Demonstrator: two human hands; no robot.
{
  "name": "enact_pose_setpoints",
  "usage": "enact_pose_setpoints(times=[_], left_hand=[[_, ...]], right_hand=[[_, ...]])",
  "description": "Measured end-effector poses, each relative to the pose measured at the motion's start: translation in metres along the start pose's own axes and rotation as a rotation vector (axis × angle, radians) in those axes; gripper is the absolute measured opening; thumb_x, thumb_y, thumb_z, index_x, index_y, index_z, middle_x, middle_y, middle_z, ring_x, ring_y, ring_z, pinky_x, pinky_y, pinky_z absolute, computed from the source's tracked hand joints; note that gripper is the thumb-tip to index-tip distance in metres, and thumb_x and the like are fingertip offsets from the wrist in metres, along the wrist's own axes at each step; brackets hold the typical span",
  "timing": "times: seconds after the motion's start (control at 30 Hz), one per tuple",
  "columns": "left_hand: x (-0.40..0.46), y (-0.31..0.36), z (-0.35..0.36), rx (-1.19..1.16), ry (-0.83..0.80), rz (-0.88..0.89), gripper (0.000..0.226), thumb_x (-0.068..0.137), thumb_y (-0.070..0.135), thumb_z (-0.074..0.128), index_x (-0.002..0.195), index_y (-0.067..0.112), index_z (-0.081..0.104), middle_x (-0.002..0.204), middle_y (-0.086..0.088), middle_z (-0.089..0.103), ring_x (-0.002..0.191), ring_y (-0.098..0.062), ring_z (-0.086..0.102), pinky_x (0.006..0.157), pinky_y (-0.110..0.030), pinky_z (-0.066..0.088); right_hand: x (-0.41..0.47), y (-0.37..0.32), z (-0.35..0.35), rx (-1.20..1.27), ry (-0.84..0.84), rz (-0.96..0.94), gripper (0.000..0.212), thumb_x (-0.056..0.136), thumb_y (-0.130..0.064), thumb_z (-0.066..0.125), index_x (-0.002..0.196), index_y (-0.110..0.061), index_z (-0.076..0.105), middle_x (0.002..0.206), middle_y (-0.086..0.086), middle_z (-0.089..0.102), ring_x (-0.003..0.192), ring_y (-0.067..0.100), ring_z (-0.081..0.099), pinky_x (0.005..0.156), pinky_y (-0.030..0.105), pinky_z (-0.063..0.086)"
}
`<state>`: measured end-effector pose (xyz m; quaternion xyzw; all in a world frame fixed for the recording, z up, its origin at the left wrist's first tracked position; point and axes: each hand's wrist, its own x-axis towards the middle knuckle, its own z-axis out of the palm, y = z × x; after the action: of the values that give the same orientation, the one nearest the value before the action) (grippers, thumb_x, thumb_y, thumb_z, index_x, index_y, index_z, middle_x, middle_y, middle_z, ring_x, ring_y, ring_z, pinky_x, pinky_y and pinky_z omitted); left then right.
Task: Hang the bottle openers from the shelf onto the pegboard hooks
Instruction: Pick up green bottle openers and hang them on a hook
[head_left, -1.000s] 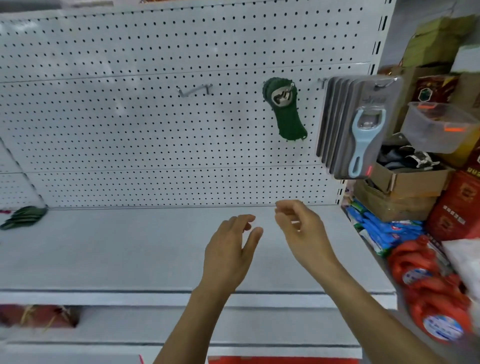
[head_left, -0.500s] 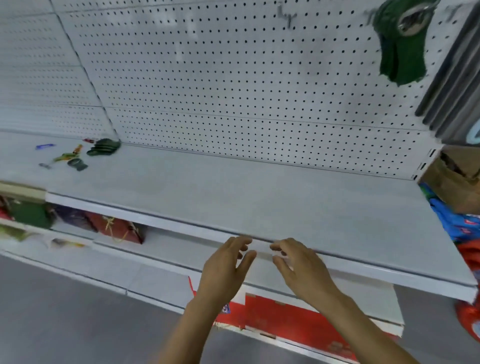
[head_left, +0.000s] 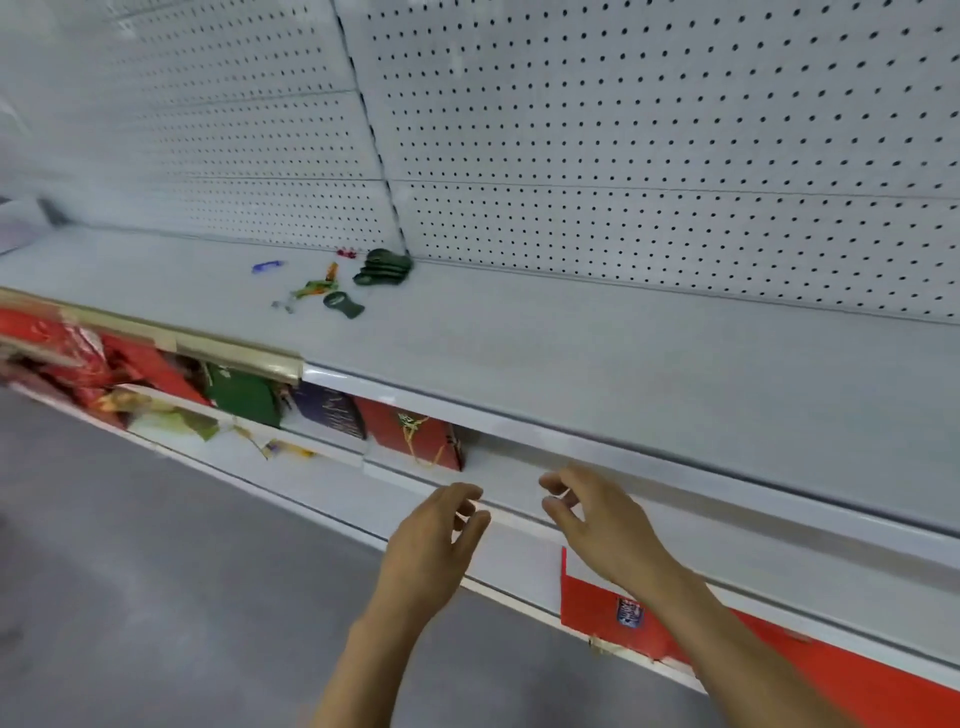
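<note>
The pegboard (head_left: 649, 130) fills the upper frame, white and dotted with holes; no hooks show on the part in view. Below it the shelf (head_left: 571, 353) runs from upper left down to the right edge, mostly bare. Under its lip, at left, sit red, green and dark packages (head_left: 322, 410), somewhat blurred.

Low in the centre, both hands hover in front of the shelf edge, holding nothing. The left hand (head_left: 431, 545) has its fingers loosely curled; the right hand (head_left: 602, 519) is likewise slack, fingers half bent, thumb apart from them.

The openers (head_left: 384, 266) lie well away, a small dark green stack at the back of the shelf, touching the pegboard near centre-left. One more green opener (head_left: 344, 304) lies alone just in front. Beside these are a blue bit (head_left: 267, 266), an orange-green thing (head_left: 317, 285) and something red (head_left: 345, 253), too small to name.

Likely risks: grabbing at the stack could scatter it or drag up several at once, since the pieces overlap. The loose scraps nearby might be picked up by mistake.
</note>
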<state>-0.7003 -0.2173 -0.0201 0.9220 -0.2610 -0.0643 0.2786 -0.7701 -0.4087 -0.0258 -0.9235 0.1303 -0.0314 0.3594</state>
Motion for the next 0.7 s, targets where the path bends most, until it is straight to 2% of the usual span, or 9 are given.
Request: enact_pose_setpoints(times=[0.23, 0.33, 0.5, 0.6, 0.7], left_hand=[[0.057, -0.091, -0.074, 0.058, 0.042, -0.029, 0.025, 0.095, 0.040, 0.053, 0.118, 0.029, 0.058, 0.105, 0.014, 0.064, 0.088, -0.003, 0.060, 0.077, -0.023, 0.051], [0.091, -0.114, -0.095, 0.031, 0.076, -0.017, 0.021, 0.095, 0.037, 0.054, 0.114, 0.029, 0.060, 0.101, 0.015, 0.063, 0.088, -0.004, 0.060, 0.077, -0.024, 0.052], [0.160, -0.148, -0.119, -0.027, 0.084, -0.025, 0.027, 0.095, 0.037, 0.055, 0.120, 0.027, 0.058, 0.106, 0.010, 0.064, 0.091, -0.007, 0.062, 0.083, -0.031, 0.054], [0.206, -0.170, -0.133, -0.047, 0.097, -0.015, 0.030, 0.095, 0.037, 0.055, 0.123, 0.025, 0.058, 0.111, 0.009, 0.062, 0.092, -0.005, 0.059, 0.083, -0.026, 0.052], [0.253, -0.195, -0.147, -0.023, 0.084, -0.041, 0.034, 0.096, 0.038, 0.053, 0.127, 0.026, 0.055, 0.119, 0.007, 0.057, 0.102, -0.008, 0.056, 0.088, -0.023, 0.047]], right_hand=[[0.085, -0.080, 0.051, 0.071, 0.023, -0.013, 0.024, 0.095, -0.029, 0.053, 0.119, -0.028, 0.055, 0.104, -0.016, 0.059, 0.093, 0.004, 0.057, 0.085, 0.028, 0.048], [0.127, -0.100, 0.060, 0.084, 0.016, -0.005, 0.025, 0.094, -0.029, 0.054, 0.119, -0.028, 0.056, 0.107, -0.015, 0.062, 0.096, 0.004, 0.059, 0.086, 0.028, 0.048], [0.204, -0.119, 0.073, 0.096, 0.035, -0.005, 0.022, 0.094, -0.030, 0.055, 0.115, -0.030, 0.057, 0.102, -0.015, 0.062, 0.094, 0.006, 0.060, 0.085, 0.029, 0.049], [0.255, -0.130, 0.084, 0.098, 0.034, -0.019, 0.023, 0.094, -0.032, 0.055, 0.116, -0.029, 0.058, 0.106, -0.013, 0.063, 0.096, 0.006, 0.060, 0.085, 0.028, 0.049], [0.310, -0.143, 0.092, 0.098, 0.040, -0.036, 0.022, 0.094, -0.030, 0.055, 0.115, -0.027, 0.060, 0.107, -0.012, 0.063, 0.096, 0.006, 0.059, 0.084, 0.025, 0.047]])
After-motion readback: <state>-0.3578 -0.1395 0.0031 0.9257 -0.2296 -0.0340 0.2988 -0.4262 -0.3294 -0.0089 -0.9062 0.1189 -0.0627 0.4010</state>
